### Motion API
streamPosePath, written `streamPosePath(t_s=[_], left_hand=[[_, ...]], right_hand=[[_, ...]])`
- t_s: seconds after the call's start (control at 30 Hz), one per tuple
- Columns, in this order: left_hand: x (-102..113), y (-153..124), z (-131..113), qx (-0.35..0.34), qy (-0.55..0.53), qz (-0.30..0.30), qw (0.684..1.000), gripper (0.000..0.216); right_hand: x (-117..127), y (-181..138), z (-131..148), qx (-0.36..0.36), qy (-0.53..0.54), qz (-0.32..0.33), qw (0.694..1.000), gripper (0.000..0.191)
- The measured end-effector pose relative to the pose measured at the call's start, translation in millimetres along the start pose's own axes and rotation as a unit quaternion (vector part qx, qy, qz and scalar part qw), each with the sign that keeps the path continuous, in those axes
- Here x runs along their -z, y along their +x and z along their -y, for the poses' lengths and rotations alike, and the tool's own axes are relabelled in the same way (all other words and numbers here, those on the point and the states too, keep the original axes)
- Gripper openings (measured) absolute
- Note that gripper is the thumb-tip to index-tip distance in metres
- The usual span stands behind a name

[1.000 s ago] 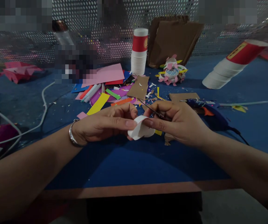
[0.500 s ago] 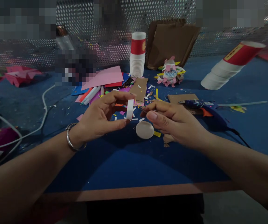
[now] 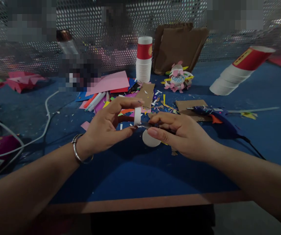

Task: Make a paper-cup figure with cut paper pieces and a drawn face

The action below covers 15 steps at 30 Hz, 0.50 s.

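Note:
My left hand point(image 3: 106, 125) pinches a small white paper strip point(image 3: 137, 116) upright between thumb and forefinger, a silver bangle on its wrist. My right hand point(image 3: 179, 133) is closed around small scissors point(image 3: 144, 125), whose blades meet the bottom of the strip. A white paper disc point(image 3: 150, 138) lies on the blue table point(image 3: 135, 173) just below both hands.
Coloured paper sheets and scraps point(image 3: 113, 86) lie beyond the hands, with markers point(image 3: 95, 99). A stack of red-and-white paper cups point(image 3: 144, 58) stands at the back; another stack point(image 3: 240, 70) lies tipped at right. A glue gun point(image 3: 216, 117) rests on cardboard. Cables point(image 3: 46, 111) run at left.
The white piece held by both hands came apart: the disc dropped onto the table, the strip stayed in my left hand and was raised. My right hand brought the scissors to the strip.

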<state>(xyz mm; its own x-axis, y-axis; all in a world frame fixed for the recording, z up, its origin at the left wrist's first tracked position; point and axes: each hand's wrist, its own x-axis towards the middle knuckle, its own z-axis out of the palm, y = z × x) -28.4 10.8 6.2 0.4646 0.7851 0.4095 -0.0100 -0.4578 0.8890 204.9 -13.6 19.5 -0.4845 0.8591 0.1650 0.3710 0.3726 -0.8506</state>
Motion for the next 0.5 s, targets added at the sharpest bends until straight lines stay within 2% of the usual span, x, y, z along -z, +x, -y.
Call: streamPosePath(t_s=[0.5], left_hand=[[2.8,-0.4,1.8,-0.006,0.038,-0.007,0.999,0.051]], right_hand=[[0.8,0.6,-0.2,-0.001,0.008,0.001,1.000,0.028]])
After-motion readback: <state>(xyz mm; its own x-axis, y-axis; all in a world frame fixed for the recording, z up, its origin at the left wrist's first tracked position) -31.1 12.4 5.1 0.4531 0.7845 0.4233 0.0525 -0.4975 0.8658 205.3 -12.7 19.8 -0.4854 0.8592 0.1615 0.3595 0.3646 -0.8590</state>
